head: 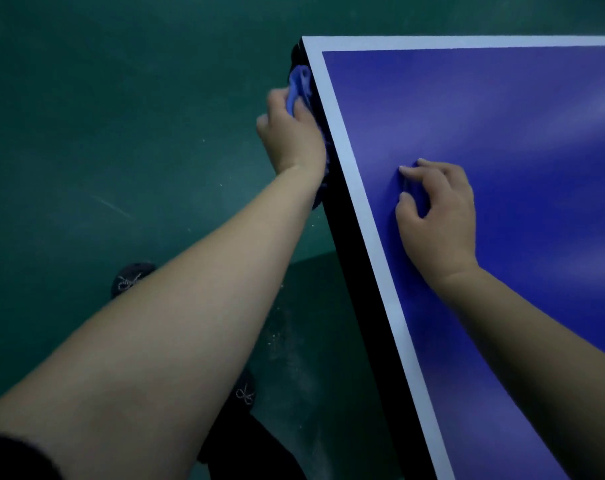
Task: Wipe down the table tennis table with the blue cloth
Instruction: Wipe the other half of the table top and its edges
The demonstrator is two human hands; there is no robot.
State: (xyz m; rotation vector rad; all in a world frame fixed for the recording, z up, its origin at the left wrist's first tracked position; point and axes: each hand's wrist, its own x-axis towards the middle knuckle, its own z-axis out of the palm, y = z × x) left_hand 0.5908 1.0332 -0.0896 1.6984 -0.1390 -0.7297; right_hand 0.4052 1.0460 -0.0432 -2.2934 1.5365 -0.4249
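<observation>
— Blue is almost all I see on the right. What is it?

— That is the flat blue table tennis table with a white line round its edge (502,133). We see one corner of it, far up at the top, and its long black side (349,237) going down toward us.

— Where is the cloth?

— The soft blue cloth (299,86) is pressed on the black side of the table, close to the far corner. It is bunched up. Some of it sticks out past the fingers and some shows below the wrist.

— Who holds it?

— The left hand (292,136). Its fingers are curled round the cloth and hold it against the table's side.

— And the other hand?

— The right hand (439,216) rests on top of the table, just inside the white line. Its fingers are bent like a little claw, and the tips touch the blue top. It holds nothing.

— What is under the table?

— A dark green floor (103,133) with tiny pale specks on it. Two dark shoes with pale laces (131,277) stand there. One is by the left arm, and the other is lower down, partly hidden.

— Any boxes or bowls?

— I see none to tell about.
</observation>
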